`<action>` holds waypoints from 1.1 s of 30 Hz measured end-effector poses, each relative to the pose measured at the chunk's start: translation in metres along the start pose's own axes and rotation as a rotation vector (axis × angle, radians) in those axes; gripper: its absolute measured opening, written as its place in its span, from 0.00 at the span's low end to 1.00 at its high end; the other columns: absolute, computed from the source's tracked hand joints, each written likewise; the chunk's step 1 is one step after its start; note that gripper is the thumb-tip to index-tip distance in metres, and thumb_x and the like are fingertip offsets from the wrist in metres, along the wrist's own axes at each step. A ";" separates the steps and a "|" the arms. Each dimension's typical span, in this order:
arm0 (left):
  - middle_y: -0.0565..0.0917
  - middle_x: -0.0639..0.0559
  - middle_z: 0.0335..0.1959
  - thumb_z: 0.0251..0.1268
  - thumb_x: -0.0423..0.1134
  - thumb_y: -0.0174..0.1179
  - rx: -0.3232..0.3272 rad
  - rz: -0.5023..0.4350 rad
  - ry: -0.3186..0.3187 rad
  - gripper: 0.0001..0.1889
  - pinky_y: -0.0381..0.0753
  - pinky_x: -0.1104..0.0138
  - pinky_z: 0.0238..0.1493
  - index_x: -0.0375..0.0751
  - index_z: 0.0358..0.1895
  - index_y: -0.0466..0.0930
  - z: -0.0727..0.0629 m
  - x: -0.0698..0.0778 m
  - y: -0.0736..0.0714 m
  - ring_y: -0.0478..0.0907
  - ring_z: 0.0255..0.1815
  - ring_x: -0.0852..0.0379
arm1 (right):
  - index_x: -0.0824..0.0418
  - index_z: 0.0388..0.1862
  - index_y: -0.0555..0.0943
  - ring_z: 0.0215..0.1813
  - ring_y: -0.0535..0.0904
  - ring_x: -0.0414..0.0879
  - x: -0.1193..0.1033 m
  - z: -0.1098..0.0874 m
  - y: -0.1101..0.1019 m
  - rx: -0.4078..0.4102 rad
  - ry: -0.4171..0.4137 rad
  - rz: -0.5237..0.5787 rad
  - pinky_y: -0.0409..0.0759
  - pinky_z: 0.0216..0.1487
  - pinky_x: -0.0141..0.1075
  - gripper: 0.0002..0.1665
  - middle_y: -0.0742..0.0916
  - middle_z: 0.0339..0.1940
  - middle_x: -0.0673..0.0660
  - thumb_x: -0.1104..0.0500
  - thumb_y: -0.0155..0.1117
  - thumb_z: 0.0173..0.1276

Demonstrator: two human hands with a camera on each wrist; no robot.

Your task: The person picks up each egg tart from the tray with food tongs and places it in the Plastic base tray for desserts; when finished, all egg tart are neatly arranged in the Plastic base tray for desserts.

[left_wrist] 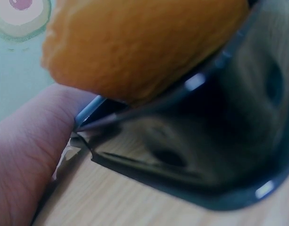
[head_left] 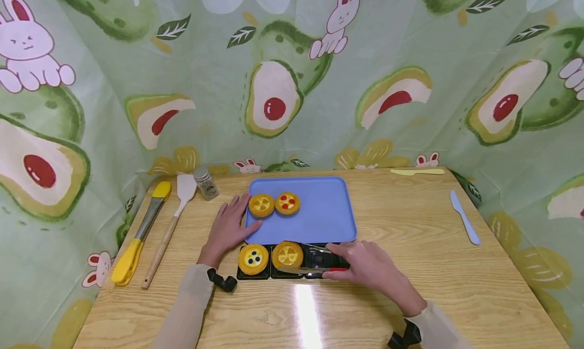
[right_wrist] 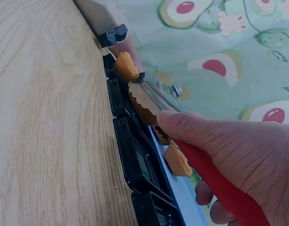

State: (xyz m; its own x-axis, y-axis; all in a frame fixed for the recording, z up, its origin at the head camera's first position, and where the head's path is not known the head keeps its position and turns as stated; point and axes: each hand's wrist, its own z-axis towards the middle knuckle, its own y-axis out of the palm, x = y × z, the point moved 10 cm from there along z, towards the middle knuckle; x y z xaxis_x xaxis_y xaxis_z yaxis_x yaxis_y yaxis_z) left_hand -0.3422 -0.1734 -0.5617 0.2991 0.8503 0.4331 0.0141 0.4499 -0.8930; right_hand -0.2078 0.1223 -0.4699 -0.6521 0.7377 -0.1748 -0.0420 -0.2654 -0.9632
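Our right hand (head_left: 365, 265) curls round red-handled tongs (right_wrist: 214, 179), astride the tart (head_left: 287, 254) at the black tray's (head_left: 321, 260) second compartment from the left; an off-centre pinch could tip it. Our left hand (head_left: 229, 226), fingers straight, rests at the blue tray's (head_left: 319, 202) left edge. Whether the tongs grip, we cannot tell.

Right hand (right_wrist: 250, 155) gripping red-handled tongs (right_wrist: 219, 181), which extend above a black compartmented tray (right_wrist: 127, 153) on a wood-grain worktop (right_wrist: 45, 117). One tart (right_wrist: 126, 65) occupies the far end; a second tart (right_wrist: 178, 161) lies on the adjoining blue tray (right_wrist: 190, 202). Background: avocado-patterned cloth (right_wrist: 196, 42).
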 end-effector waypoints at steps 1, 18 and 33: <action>0.54 0.51 0.86 0.67 0.76 0.53 0.000 0.001 0.001 0.53 0.42 0.44 0.84 0.50 0.87 0.48 0.000 0.000 0.000 0.47 0.87 0.46 | 0.51 0.55 0.88 0.23 0.78 0.38 -0.001 0.000 0.000 0.002 0.000 -0.001 0.74 0.19 0.32 0.36 0.91 0.35 0.48 0.27 0.72 0.61; 0.54 0.51 0.86 0.68 0.76 0.53 -0.002 0.003 0.006 0.53 0.42 0.45 0.84 0.51 0.87 0.48 0.001 -0.003 0.003 0.47 0.87 0.46 | 0.51 0.55 0.88 0.18 0.71 0.35 -0.004 0.001 0.002 0.031 -0.017 -0.078 0.71 0.17 0.31 0.38 0.90 0.32 0.48 0.25 0.74 0.57; 0.54 0.52 0.86 0.67 0.76 0.53 -0.003 0.004 -0.001 0.53 0.42 0.44 0.84 0.52 0.87 0.47 0.001 -0.002 0.002 0.46 0.87 0.46 | 0.53 0.59 0.87 0.19 0.67 0.34 0.001 0.001 0.002 -0.001 0.024 -0.020 0.67 0.19 0.29 0.45 0.92 0.37 0.51 0.22 0.71 0.56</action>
State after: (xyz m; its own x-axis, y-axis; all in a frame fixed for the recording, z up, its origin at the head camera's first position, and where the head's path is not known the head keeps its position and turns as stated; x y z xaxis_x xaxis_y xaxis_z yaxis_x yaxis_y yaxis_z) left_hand -0.3438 -0.1742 -0.5647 0.2983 0.8524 0.4294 0.0153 0.4455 -0.8951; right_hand -0.2089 0.1216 -0.4719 -0.6325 0.7577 -0.1605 -0.0539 -0.2498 -0.9668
